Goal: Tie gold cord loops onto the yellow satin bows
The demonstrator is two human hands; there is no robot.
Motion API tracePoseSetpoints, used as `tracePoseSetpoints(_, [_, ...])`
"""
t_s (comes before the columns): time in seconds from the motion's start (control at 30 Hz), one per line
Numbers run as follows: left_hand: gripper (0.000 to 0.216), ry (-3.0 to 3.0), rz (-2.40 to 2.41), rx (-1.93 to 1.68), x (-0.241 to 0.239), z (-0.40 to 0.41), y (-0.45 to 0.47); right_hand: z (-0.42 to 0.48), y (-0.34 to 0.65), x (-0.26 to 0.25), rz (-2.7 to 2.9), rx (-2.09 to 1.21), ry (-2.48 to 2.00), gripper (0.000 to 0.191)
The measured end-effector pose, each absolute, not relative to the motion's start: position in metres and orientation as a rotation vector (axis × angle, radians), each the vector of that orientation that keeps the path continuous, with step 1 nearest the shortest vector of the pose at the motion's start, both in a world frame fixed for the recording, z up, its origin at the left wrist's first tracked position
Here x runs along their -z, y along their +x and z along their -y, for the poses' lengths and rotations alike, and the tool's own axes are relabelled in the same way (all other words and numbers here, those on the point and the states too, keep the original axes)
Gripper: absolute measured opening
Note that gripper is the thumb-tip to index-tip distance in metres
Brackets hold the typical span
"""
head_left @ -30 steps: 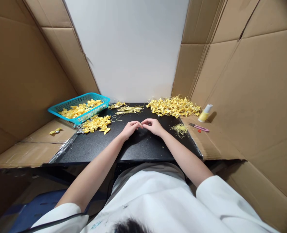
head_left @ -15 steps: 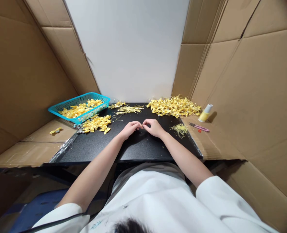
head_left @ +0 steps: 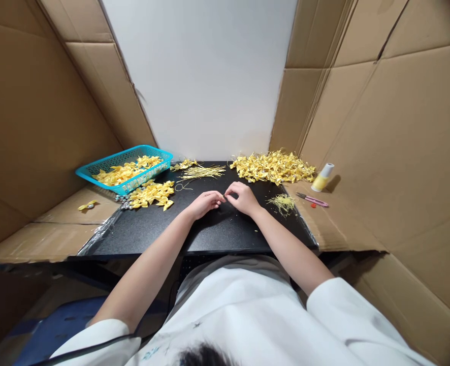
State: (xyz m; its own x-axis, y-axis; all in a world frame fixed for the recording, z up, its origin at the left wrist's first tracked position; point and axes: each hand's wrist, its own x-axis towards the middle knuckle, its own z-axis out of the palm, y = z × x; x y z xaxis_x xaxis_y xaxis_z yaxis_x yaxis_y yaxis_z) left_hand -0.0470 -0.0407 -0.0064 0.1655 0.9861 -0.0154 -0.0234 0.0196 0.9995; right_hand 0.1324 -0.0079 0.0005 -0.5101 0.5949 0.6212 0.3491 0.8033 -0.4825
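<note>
Over the middle of the black tabletop (head_left: 149, 236), my left hand (head_left: 205, 204) and my right hand (head_left: 245, 199) meet fingertip to fingertip. Both are closed in a pinch. Whatever they hold between them is tiny and mostly covered by the fingers, so I cannot make it out. Just beyond my hands lie thin yellow cords (head_left: 202, 172) in a loose bundle. Yellow ribbon bows (head_left: 151, 195) with silvery beads are heaped to the left of my left hand. Past my right hand is a tangle of short yellow thread ends (head_left: 283, 204).
A turquoise basket (head_left: 143, 148) of bows stands at the back left, and a single bow (head_left: 87, 205) lies on the cardboard. A large bow pile (head_left: 272, 168) fills the back right. Pink-handled thread snips (head_left: 316, 201) and a white-and-yellow bottle (head_left: 323, 178) sit right. Cardboard walls (head_left: 408, 132) enclose both sides.
My right hand has risen slightly and its fingers have shifted at the pinch. My left fingers have curled in a little more. The things on the table have not moved.
</note>
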Motion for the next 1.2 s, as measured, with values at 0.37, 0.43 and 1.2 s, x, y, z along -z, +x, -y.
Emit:
tracePoseSetpoints(0.37, [0.012,0.985,-0.935,-0.929,-0.002,0.046,-0.046,0.012,0.127,0.001,1.979,-0.527,-0.706,0.01])
tracePoseSetpoints(0.43, [0.013,0.963,-0.925,-0.918,-0.002,0.046,-0.046,0.012,0.126,0.002,1.945,-0.571,-0.714,0.009])
tracePoseSetpoints(1.2, [0.012,1.224,-1.103,-1.125,0.006,0.043,-0.04,0.003,0.121,0.009,1.588,-1.458,-0.788,0.022])
